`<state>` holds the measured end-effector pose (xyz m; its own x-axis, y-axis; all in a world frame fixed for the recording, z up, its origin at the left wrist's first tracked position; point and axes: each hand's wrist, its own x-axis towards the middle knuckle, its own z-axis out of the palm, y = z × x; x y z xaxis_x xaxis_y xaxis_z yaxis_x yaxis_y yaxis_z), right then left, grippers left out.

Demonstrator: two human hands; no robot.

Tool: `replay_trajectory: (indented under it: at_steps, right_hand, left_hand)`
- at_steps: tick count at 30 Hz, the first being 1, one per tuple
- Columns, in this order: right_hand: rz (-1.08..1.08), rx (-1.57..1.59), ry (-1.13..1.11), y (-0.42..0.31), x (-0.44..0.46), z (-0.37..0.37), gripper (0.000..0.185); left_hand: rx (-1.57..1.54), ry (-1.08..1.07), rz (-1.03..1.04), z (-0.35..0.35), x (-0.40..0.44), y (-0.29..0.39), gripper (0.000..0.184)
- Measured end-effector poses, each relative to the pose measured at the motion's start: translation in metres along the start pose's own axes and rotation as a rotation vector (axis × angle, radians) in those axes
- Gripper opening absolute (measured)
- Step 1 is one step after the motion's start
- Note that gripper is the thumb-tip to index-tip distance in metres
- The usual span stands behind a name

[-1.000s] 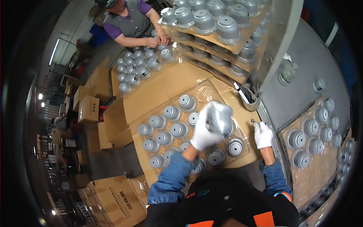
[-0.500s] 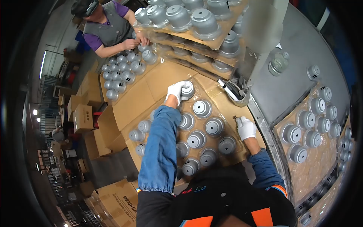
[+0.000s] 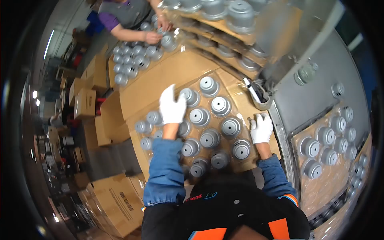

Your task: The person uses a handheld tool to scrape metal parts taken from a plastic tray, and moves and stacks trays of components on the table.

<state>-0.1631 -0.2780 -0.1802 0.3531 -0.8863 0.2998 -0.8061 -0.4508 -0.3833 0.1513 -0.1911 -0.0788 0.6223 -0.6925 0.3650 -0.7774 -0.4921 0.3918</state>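
Rows of silver-grey metal cups (image 3: 211,138), stepped, with a dark hole in most tops, stand in a clear plastic tray (image 3: 224,90) on brown cardboard. My left hand (image 3: 173,107), in a white glove, is over the tray's left part. Its fingers stretch out, apart from one another, and hold nothing. A cup (image 3: 189,97) stands just right of those fingers. My right hand (image 3: 262,129), also gloved, rests on the cardboard right of the tray. Its fingers are curled, with a tiny dark piece at the tips, too small to name.
A co-worker's hands (image 3: 156,37) handle cups at the far left. Stacked trays of cups (image 3: 240,20) rise at the back, beside a holder with pens (image 3: 259,96). Another tray of cups (image 3: 328,148) lies on the right. Cardboard boxes (image 3: 116,204) stand at left.
My left hand has let go of the cup at the tray's back and moved left and towards me, its fingers opening. My right hand stays beside the tray. The view has shifted.
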Motion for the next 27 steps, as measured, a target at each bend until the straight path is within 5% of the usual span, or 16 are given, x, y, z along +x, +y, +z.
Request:
replay_trajectory:
  at_steps: [1,3,5,6,7,8,9,10,11,13,18,21,23,25,27]
  right_hand:
    - [-0.026,0.073,0.024,0.001,-0.001,0.002,0.022]
    - [0.132,0.391,-0.284,0.001,-0.005,0.013,0.023]
    - [0.183,0.296,-0.472,-0.014,-0.001,0.014,0.029]
    - [0.212,0.255,-0.552,-0.019,0.002,0.017,0.031]
    - [0.238,0.212,-0.633,-0.022,0.005,0.023,0.033]
    - [0.325,0.248,-0.675,-0.021,0.011,0.038,0.033]
    - [0.296,0.18,-0.748,-0.026,0.023,0.034,0.033]
    - [0.222,0.193,-0.748,-0.022,0.027,0.036,0.032]
    - [0.205,0.147,-0.815,-0.02,0.033,0.037,0.03]
    - [0.231,0.253,-0.954,-0.006,0.039,0.052,0.028]
    - [0.448,0.671,-1.114,-0.003,0.036,0.059,0.02]
    - [0.532,0.836,-0.985,-0.008,0.024,0.061,0.019]
    - [0.549,0.844,-0.977,-0.017,0.021,0.053,0.02]
    - [0.507,0.896,-0.966,0.008,0.01,0.077,0.019]
    - [0.724,0.957,-1.057,0.014,0.007,0.077,0.02]
  left_hand:
    - [0.059,0.099,-0.049,-0.024,-0.018,-0.025,0.05]
    - [0.093,0.164,-0.448,-0.072,-0.066,-0.082,0.05]
    - [0.376,0.211,-0.691,-0.105,-0.13,-0.153,0.054]
    - [0.15,0.129,-1.025,-0.134,-0.136,-0.13,0.055]
    - [0.244,0.124,-1.084,-0.12,-0.197,-0.222,0.054]
    - [0.069,-0.194,-1.212,-0.132,-0.232,-0.239,0.056]
    - [-0.019,-0.232,-1.17,-0.112,-0.275,-0.294,0.057]
    - [-0.37,-0.342,-1.16,-0.117,-0.268,-0.281,0.057]
    - [-0.476,-0.199,-1.376,-0.112,-0.264,-0.261,0.052]
    - [-0.295,-0.199,-1.125,-0.084,-0.276,-0.296,0.036]
    - [-0.62,-0.402,-1.0,-0.087,-0.262,-0.315,0.016]
    - [-0.642,-0.523,-1.091,-0.095,-0.244,-0.3,0.011]
    - [-0.783,-0.488,-1.092,-0.101,-0.246,-0.302,0.014]
    - [-0.882,-0.493,-1.102,-0.096,-0.254,-0.317,0.051]
    - [-1.154,-0.533,-0.971,-0.09,-0.259,-0.331,0.056]
